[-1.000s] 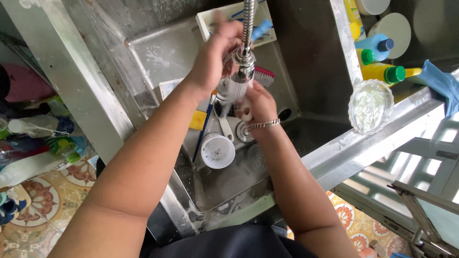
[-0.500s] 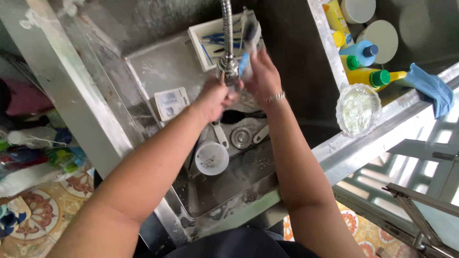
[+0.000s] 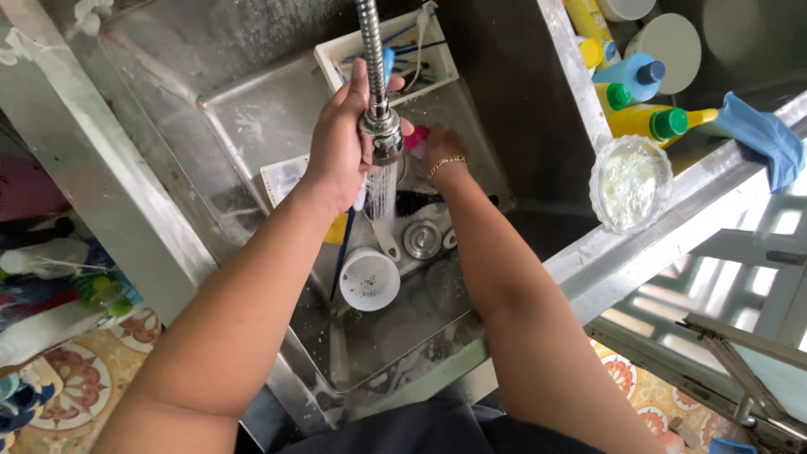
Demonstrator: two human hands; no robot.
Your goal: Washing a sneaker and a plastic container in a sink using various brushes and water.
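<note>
Left hand (image 3: 340,143) wrapped round the spray head (image 3: 381,134), water running down into the sink (image 3: 252,126). Right hand (image 3: 439,151) closed on something pink, a brush (image 3: 418,134) I think, just beside the stream. Below sit a white cup (image 3: 368,278) and the drain (image 3: 423,239). Wet grip there: the hose could twist and spray out over the rim. Further off, the glass bowl (image 3: 629,183) perches on the ledge, an elbow could knock it.

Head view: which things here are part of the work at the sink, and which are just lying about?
In use:
left hand gripping the tap head
right hand at a pink-handled brush
sink

Lying about:
white cup
drain strainer
white tray of utensils
bottles
glass bowl
blue cloth
</note>
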